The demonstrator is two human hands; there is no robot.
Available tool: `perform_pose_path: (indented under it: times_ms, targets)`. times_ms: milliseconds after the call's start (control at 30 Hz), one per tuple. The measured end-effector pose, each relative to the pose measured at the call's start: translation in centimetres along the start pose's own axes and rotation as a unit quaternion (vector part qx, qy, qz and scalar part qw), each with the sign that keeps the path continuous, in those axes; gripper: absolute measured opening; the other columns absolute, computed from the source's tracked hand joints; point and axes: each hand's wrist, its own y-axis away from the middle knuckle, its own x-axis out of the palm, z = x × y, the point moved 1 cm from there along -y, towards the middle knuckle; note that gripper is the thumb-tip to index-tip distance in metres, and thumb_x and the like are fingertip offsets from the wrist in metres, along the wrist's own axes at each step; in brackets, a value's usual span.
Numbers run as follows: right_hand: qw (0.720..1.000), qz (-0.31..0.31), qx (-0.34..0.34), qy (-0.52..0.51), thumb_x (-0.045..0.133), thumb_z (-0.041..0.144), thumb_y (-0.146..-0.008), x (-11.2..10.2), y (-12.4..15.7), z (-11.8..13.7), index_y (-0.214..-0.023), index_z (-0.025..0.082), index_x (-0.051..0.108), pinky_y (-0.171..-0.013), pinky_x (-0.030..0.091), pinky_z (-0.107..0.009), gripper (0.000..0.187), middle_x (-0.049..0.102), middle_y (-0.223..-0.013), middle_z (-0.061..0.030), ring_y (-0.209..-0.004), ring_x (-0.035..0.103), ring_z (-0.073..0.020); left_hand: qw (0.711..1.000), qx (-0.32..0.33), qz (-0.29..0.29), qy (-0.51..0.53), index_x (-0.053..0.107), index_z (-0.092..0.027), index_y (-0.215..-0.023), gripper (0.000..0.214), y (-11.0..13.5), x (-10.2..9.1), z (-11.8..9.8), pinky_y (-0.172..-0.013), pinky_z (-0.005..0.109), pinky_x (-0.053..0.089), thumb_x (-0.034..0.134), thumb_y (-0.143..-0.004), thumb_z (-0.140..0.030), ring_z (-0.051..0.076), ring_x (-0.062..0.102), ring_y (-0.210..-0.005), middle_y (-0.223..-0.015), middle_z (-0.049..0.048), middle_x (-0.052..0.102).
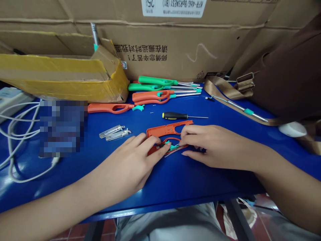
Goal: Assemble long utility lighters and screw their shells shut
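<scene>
My left hand (136, 155) is curled round the rear of an orange lighter shell half (153, 149), with a fingertip against its green trigger (171, 145). At the shell's front end my right hand (204, 144) has its fingers bent onto the shell and the thin parts there; exactly what lies between the fingertips is partly hidden. Just behind both hands lies the matching orange shell half (163, 130), its inside facing up. Two clear fuel tanks (117, 133) rest to the left of it. A black and yellow screwdriver (175, 115) lies farther back.
Several green and orange lighters (152, 97) lie against the large carton (175, 40). A yellow-taped box (62, 77) stands back left, near white cables (11, 140) and a pixelated object (61, 129). At right are a metal lighter tube (237, 106), brown strap (218, 85) and white mouse (292, 129).
</scene>
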Motion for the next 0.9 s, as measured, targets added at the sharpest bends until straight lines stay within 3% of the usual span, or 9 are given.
perform_pose_path:
  times_ms: [233,600,900]
  targets:
    - [1.000,-0.019,0.004,-0.002,0.059,0.023,-0.099,0.30,-0.26,-0.25,-0.104,0.021,0.066,-0.076,0.045,-0.031,0.009,0.063,-0.114,-0.0046,-0.093,0.063,-0.0196,1.000,0.003,0.000,0.011,0.052,-0.018,-0.149,0.051,-0.05,0.01,0.08,-0.089,0.048,0.055,0.049,-0.098,-0.012,0.030,0.054,-0.103,-0.123,0.0148,0.060]
    - [1.000,-0.011,0.010,-0.017,0.059,0.020,-0.098,0.44,-0.50,-0.27,-0.097,0.020,0.062,-0.072,0.040,-0.030,0.003,0.062,-0.102,-0.0031,-0.085,0.059,-0.0184,1.000,0.012,-0.009,-0.005,0.052,-0.014,-0.149,0.052,0.03,0.07,0.08,-0.087,0.047,0.057,0.050,-0.098,-0.013,0.029,0.053,-0.102,-0.120,0.0147,0.060]
    - [1.000,-0.014,-0.004,-0.027,0.061,0.023,-0.098,0.33,-0.37,-0.33,-0.090,0.020,0.064,-0.067,0.037,-0.028,0.009,0.061,-0.099,-0.0019,-0.080,0.057,-0.0157,1.000,0.017,-0.017,-0.010,0.053,-0.013,-0.148,0.050,-0.07,0.00,-0.01,-0.087,0.047,0.057,0.050,-0.098,-0.014,0.029,0.053,-0.100,-0.119,0.0151,0.060]
